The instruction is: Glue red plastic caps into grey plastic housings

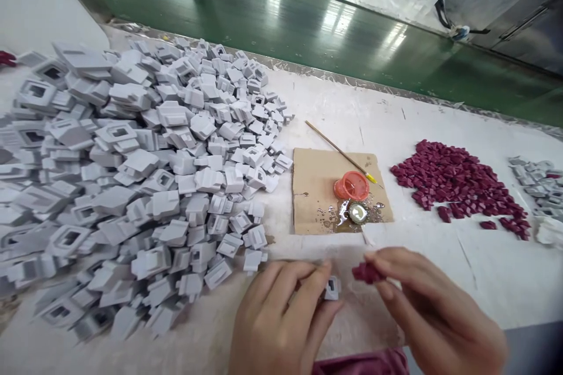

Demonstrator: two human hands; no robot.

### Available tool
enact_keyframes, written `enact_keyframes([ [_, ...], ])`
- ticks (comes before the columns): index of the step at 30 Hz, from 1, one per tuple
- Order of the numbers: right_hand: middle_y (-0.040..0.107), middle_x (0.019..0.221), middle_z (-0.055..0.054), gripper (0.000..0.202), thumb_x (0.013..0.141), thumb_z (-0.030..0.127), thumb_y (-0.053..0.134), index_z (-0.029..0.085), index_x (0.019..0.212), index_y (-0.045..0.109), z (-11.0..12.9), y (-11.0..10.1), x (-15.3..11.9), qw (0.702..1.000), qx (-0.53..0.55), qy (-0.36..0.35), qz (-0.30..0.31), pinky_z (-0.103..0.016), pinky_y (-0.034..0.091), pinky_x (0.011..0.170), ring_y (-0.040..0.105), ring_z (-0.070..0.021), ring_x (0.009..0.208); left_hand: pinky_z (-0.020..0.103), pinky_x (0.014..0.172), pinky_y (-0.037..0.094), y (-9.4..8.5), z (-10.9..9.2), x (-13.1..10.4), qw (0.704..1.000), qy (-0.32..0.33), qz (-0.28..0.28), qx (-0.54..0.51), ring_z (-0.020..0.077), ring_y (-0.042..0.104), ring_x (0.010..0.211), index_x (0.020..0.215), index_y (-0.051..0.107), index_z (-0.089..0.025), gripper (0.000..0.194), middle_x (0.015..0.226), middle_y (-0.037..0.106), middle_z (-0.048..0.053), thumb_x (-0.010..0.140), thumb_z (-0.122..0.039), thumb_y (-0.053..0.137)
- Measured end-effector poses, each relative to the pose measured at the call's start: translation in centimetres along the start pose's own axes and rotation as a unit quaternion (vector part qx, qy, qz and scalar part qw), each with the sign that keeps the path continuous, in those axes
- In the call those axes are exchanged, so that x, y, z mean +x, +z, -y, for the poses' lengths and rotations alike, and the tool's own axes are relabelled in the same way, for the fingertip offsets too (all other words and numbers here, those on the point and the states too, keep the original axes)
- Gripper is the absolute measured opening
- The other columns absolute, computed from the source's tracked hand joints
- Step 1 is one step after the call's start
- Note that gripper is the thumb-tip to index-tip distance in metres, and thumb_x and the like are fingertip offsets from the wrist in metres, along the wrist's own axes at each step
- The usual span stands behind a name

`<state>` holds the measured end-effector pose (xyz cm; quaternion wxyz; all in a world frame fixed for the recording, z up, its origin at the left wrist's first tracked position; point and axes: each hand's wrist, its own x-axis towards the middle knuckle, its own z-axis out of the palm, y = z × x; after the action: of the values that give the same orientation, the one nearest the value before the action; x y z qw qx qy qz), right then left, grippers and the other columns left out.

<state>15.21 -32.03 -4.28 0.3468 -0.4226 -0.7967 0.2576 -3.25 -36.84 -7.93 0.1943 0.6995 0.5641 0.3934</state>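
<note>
Grey housing (pixel 332 288) pinched in the left hand (pixel 281 316); the right hand (pixel 435 310) pinches a maroon insert (pixel 366 272), not yet joined. Big grey pile (pixel 132 187) remains.

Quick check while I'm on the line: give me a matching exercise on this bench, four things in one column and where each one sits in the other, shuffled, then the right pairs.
Things:
1. grey piece
2. maroon piece
3. orange cap
4. heap of grey housings

Places:
A. on the cardboard square
B. pinched in the right hand
C. spread over the left part of the white table
D. at the fingertips of the left hand

Pairs: 1-D, 2-B, 3-A, 4-C
</note>
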Motion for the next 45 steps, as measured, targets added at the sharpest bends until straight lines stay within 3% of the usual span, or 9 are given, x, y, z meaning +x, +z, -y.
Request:
enact_keyframes([
  [8,0.062,0.109,-0.004,0.031,0.093,0.001,0.05,0.02,0.116,0.059,0.3,2.0,-2.0,0.999,0.042,0.01,0.023,-0.019,0.055,0.091,0.06,-0.0137,0.105,0.03,0.073,0.051,-0.3,0.5,0.4,0.999,0.012,0.031,-0.002,0.0182,0.062,0.083,0.119,0.063,-0.015,0.031,0.096,0.07,0.005,0.088,-0.02,0.067],
  [26,0.055,0.124,-0.01,0.038,0.095,-0.002,0.048,0.011,0.13,0.055,0.3,0.5,-2.5,0.988,-0.063,-0.079,0.118,-0.026,0.05,0.1,0.053,-0.0179,0.118,0.031,0.073,0.05,-0.3,0.2,0.1,0.999,-0.01,0.027,-0.039,0.017,0.06,0.086,0.116,0.065,-0.018,0.025,0.097,0.07,0.003,0.091,-0.021,0.065],
  [30,0.056,0.125,-0.009,0.042,0.096,-0.002,0.044,0.013,0.135,0.052,0.8,0.8,-2.6,0.989,-0.079,-0.078,0.102,-0.028,0.052,0.098,0.053,-0.0187,0.117,0.03,0.073,0.05,-0.3,0.3,0.1,0.998,-0.009,0.036,-0.042,0.0166,0.06,0.086,0.115,0.065,-0.018,0.024,0.098,0.07,0.003,0.091,-0.02,0.063],
  [36,0.063,0.113,-0.012,0.03,0.097,0.001,0.044,0.006,0.121,0.061,1.3,1.3,-1.0,0.988,-0.045,-0.121,0.082,-0.031,0.057,0.091,0.059,-0.0212,0.11,0.028,0.077,0.051,-0.4,0.4,0.2,0.998,-0.013,0.036,-0.046,0.0161,0.06,0.087,0.114,0.063,-0.017,0.022,0.097,0.069,0.003,0.091,-0.018,0.063],
  [41,0.065,0.111,-0.013,0.031,0.101,0.008,0.038,0.01,0.122,0.061,1.2,1.5,-0.4,0.987,-0.027,-0.138,0.079,-0.032,0.059,0.087,0.06,-0.0209,0.109,0.03,0.075,0.051,-0.4,0.4,0.1,0.998,-0.015,0.042,-0.043,0.0185,0.062,0.086,0.109,0.064,-0.019,0.019,0.097,0.071,0.004,0.091,-0.015,0.062],
  [45,0.063,0.117,-0.007,0.028,0.104,0.018,0.045,0.019,0.13,0.055,0.7,1.2,-1.2,0.996,-0.01,-0.08,0.039,-0.022,0.056,0.09,0.06,-0.0154,0.11,0.027,0.08,0.05,-0.8,0.0,0.1,0.989,-0.078,0.023,-0.122,0.0176,0.065,0.091,0.109,0.067,-0.028,0.02,0.102,0.071,0.001,0.089,-0.028,0.066],
])
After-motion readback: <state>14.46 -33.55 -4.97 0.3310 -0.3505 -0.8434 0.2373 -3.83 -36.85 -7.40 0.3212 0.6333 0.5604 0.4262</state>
